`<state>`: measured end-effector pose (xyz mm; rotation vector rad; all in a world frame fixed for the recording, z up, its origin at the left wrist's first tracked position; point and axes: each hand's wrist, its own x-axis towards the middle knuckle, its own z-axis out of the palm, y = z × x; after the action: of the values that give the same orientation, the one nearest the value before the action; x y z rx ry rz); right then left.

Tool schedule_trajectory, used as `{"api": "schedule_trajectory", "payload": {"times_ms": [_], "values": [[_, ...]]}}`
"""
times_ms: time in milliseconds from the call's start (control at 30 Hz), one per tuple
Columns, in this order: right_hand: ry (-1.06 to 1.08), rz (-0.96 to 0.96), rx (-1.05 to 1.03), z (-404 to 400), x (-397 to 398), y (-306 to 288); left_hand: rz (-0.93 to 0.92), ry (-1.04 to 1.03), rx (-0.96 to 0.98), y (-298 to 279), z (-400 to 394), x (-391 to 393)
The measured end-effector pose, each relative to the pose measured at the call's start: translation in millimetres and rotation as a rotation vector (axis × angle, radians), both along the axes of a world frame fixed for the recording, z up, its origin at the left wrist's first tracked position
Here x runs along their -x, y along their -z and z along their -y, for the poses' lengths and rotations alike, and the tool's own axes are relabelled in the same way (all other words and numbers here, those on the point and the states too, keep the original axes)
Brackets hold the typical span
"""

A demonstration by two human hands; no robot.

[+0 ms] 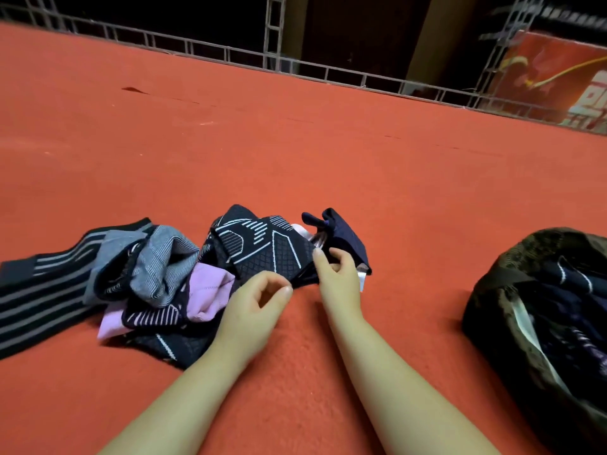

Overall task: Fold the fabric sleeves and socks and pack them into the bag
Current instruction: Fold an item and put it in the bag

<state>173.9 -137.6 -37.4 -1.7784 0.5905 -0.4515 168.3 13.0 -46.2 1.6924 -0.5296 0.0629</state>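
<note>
Your right hand pinches the near edge of the black patterned sleeve, thumb and fingers closed on the fabric. Your left hand sits just beside it with its fingers curled; whether its fingertips hold the sleeve's edge or only touch it cannot be told. A dark navy sock lies just behind your right hand, partly covered by it, with a small white piece showing beneath. Left of your hands, the pile holds a grey striped piece, a lilac piece and a black sleeve with grey stripes, which is cut off at the left frame edge. The pieces overlap, so their individual outlines are hard to separate. The dark bag stands open well to your right, cut off by the right and lower edges, with dark fabric already inside. The red carpet lies bare between hands and bag and runs far ahead to a metal truss rail. Beyond the rail, the background is dark and indistinct.
</note>
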Motion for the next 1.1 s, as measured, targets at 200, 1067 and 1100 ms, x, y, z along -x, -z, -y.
{"api": "schedule_trajectory", "payload": {"times_ms": [200,1067,1100], "values": [[-0.031,0.091,-0.003,-3,1,-5,0.051,-0.002,-0.006,-2,-1,-3],[0.107,0.337,-0.837,26,165,-9,0.428,0.748,-0.481,1,25,63],[0.084,0.354,-0.863,26,165,-9,0.451,0.696,-0.446,2,26,62]]}}
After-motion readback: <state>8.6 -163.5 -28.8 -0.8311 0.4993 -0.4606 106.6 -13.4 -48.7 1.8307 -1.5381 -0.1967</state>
